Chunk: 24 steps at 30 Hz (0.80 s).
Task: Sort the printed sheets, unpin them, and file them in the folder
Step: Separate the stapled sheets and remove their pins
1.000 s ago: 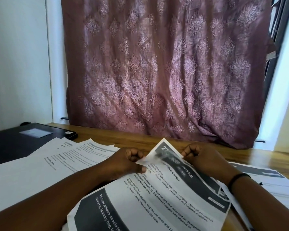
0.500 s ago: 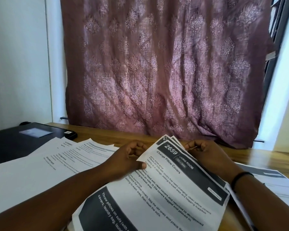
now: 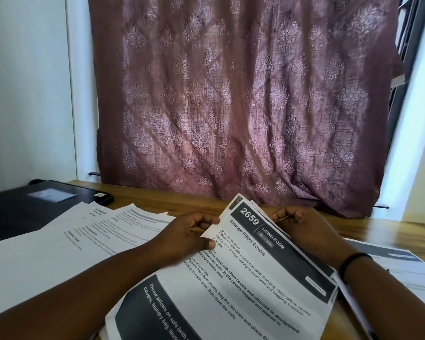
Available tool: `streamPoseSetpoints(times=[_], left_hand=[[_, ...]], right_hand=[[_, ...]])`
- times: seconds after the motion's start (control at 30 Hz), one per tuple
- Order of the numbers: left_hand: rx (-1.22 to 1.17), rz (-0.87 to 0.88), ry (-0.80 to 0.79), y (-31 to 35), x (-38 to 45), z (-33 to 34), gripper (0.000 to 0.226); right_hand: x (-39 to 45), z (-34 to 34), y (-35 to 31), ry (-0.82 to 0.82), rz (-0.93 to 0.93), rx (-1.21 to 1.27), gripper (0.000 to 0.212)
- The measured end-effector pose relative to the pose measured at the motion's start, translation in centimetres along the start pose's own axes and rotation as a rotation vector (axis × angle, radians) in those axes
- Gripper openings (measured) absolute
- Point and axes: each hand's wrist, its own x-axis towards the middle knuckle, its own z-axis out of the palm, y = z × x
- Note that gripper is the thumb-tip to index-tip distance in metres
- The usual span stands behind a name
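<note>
At six o'clock on the wooden table (image 3: 390, 225), a person's left hand (image 3: 189, 238) pinches the printed sheets (image 3: 243, 285) headed "2659 Change Pillow Covers" while the right hand (image 3: 302, 229), fingers curled, grips a thin pin (image 3: 285, 217) behind their top corner. More loose pages (image 3: 59, 246) lie at nine o'clock.

The top printed sheet (image 3: 250, 278) carries "2659", "LIVING ROOM" and the heading "Change Pillow Covers". Its dark lower band begins "Throw pillows on sofa".
</note>
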Motion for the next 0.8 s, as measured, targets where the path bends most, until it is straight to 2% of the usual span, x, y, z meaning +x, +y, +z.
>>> streamPoseSetpoints(times=[0.17, 0.27, 0.4, 0.57, 0.73, 0.8], left_hand=[[-0.052, -0.040, -0.024, 0.1, -0.2, 0.0, 0.031], [0.017, -0.026, -0.044, 0.5, -0.4, 0.3, 0.031], [0.070, -0.008, -0.046, 0.8, -0.6, 0.4, 0.040], [0.215, 0.036, 0.004, 0.7, -0.5, 0.1, 0.036], [0.086, 0.000, 0.006, 0.6, -0.4, 0.2, 0.022], [0.002, -0.009, 0.009, 0.8, -0.4, 0.3, 0.023]], right_hand=[[0.0, -0.4, 0.1, -0.064, 0.002, 0.053, 0.011], [-0.2, -0.4, 0.1, -0.138, 0.009, 0.015, 0.006], [0.0, -0.4, 0.1, -0.074, 0.004, -0.034, 0.008], [0.4, -0.6, 0.1, 0.043, -0.003, -0.011, 0.006], [0.5, -1.0, 0.1, 0.075, 0.003, -0.018, 0.009], [0.5, -1.5, -0.2, 0.085, 0.006, -0.018, 0.014]])
